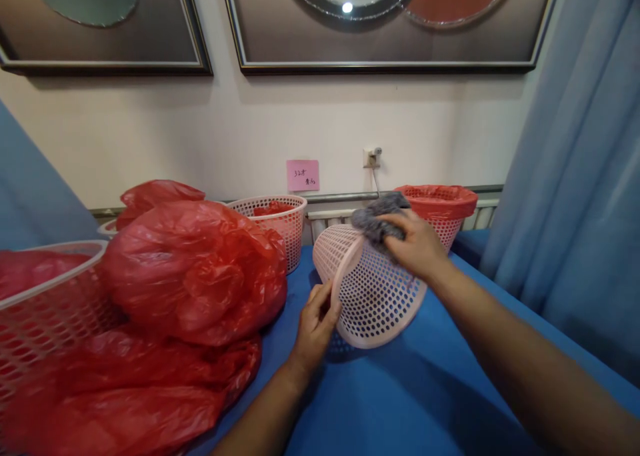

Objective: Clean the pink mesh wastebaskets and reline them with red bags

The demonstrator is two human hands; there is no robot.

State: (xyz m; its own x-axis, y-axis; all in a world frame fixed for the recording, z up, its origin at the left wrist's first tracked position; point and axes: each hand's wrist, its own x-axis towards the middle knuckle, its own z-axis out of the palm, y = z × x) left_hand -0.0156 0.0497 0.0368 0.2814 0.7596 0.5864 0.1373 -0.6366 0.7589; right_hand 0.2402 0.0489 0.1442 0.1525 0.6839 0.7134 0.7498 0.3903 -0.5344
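Observation:
A pale pink perforated basket [377, 303] lies tipped on its side on the blue surface [370, 403], its open mouth facing me. My left hand [317, 319] grips the left part of its rim, thumb and fingers on either side. A grey fluffy cloth [380, 219] is in my right hand [417, 243], against the upper rim of the basket. My right fingers are bent around the cloth. The basket's far end is partly hidden behind its rim.
Red plastic bags [195, 269] are heaped at the left beside a lined basket [95, 256]. Behind stand another basket [297, 226] and a red-lined one [445, 226]. A blue curtain [575, 176] hangs at the right; a wall socket [372, 158] is behind.

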